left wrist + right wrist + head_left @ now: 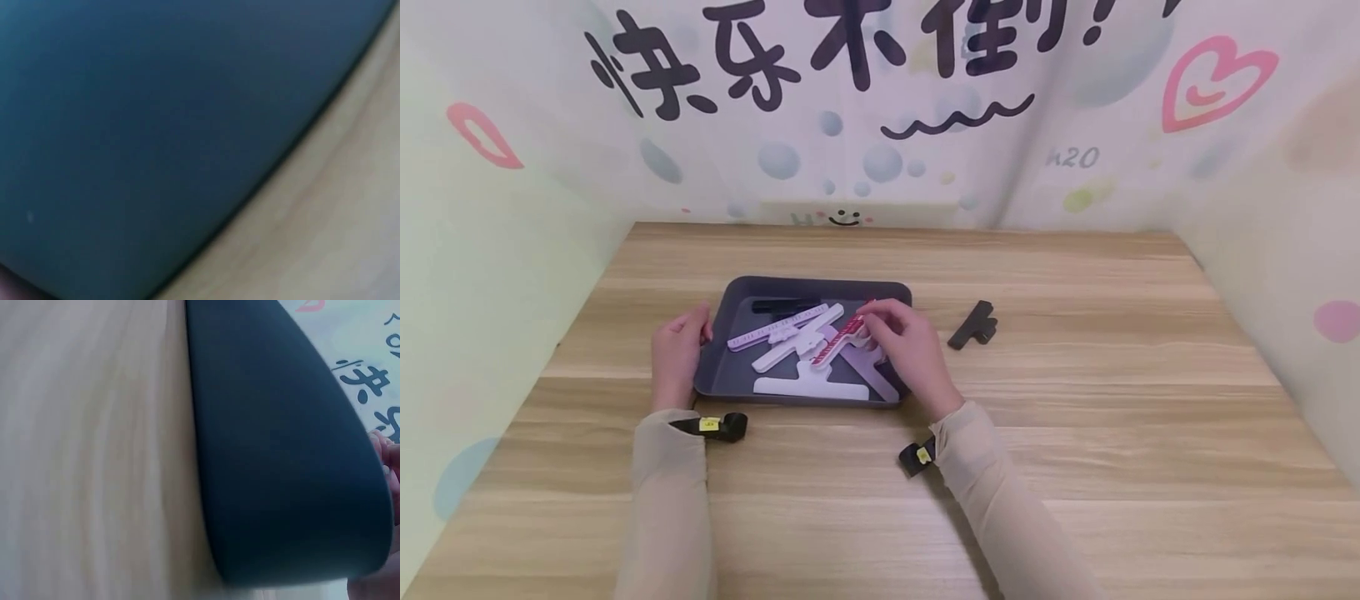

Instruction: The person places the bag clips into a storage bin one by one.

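Observation:
A dark grey tray (797, 402) holds several bag clips. My left hand (677, 354) grips its left rim with curled fingers. Over the right part of the tray, my right hand (913, 346) pinches the upper end of a red-and-white clip (838, 343) between thumb and fingers. Around that clip lie a white clip (775, 354), a lilac clip (876, 375), a second white clip (811, 387) along the near wall, a patterned purple-and-white clip (748, 337) and a black clip (767, 306). The tray's outer wall (156, 125) fills most of the left wrist view.
A black clip (976, 325) lies on the wooden table (1112, 375) to the right of the tray. Printed cloth walls (865, 175) enclose the table at the back and sides. Black wrist straps (730, 427) stick out at both cuffs.

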`<move>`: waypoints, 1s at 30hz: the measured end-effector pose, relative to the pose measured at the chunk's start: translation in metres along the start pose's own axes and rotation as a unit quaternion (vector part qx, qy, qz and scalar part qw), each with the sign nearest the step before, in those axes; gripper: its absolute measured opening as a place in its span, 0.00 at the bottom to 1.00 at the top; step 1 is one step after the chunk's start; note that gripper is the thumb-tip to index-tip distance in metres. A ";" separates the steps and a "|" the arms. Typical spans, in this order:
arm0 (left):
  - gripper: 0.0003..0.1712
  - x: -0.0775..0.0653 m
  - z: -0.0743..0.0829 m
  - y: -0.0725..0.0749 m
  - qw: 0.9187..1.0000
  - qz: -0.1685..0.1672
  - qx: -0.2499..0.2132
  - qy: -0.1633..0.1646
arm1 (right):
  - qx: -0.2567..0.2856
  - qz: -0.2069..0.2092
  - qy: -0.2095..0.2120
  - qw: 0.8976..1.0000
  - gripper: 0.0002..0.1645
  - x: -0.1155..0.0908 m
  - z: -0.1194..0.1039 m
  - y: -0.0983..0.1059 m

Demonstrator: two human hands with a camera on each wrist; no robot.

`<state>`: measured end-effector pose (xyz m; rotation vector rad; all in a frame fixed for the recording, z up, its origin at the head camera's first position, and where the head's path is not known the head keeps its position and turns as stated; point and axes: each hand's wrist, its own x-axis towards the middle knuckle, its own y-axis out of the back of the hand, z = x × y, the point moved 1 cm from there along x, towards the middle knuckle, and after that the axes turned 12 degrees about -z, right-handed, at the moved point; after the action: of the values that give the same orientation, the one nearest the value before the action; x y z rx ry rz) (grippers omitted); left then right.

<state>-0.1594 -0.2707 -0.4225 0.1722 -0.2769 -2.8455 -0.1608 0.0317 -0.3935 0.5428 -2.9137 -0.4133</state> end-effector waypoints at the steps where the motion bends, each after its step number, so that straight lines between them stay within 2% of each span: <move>1: 0.28 0.000 0.001 0.000 1.000 0.000 -0.002 -0.002 | 0.005 0.004 -0.004 1.000 0.11 0.000 0.001 0.002; 5: 0.28 0.000 0.002 -0.001 1.000 0.000 -0.001 -0.003 | 0.019 0.020 -0.019 0.999 0.13 0.000 0.004 0.011; 12: 0.29 0.000 0.002 -0.001 1.000 -0.001 0.008 0.006 | 0.020 0.068 -0.006 0.997 0.11 -0.001 0.007 0.031; 17: 0.28 0.000 0.001 0.000 1.000 -0.001 0.011 0.005 | 0.025 0.102 0.002 0.994 0.11 -0.006 -0.004 0.047; 24: 0.28 -0.002 0.000 0.000 1.000 -0.001 0.010 0.004 | 0.042 0.143 -0.015 0.989 0.16 -0.004 0.020 0.067; 30: 0.28 -0.002 0.000 0.000 1.000 -0.001 0.011 0.002 | 0.040 0.152 -0.042 0.987 0.16 -0.005 0.032 0.084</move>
<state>-0.1575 -0.2706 -0.4224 0.1814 -0.3078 -2.8440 -0.1904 0.1166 -0.3999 0.0853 -3.0349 -0.2859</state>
